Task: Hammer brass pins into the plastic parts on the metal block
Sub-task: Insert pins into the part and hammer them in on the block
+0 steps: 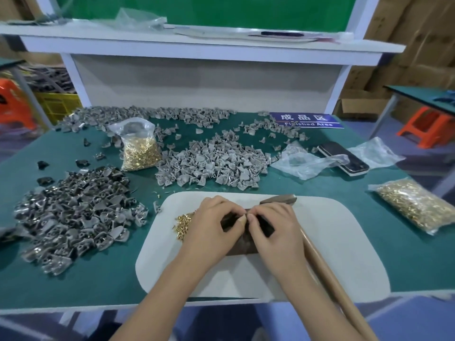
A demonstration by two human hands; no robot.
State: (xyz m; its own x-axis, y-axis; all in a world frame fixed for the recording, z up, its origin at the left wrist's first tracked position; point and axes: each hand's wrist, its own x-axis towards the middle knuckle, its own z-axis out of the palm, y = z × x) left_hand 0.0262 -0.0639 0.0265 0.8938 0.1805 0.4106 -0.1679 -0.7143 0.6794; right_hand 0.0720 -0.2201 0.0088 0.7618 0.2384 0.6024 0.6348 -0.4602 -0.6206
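One view only — a wide-angle camera worn on the person's head, looking forward and steeply down over the green table (406,254). It sits close above the white mat (344,242) at the near edge, where the left hand (211,225) and the right hand (275,227) meet at mid-frame. Forearms enter from the bottom. Farther off, the white shelf (197,49) crosses the top — straight lines bow toward the edges.
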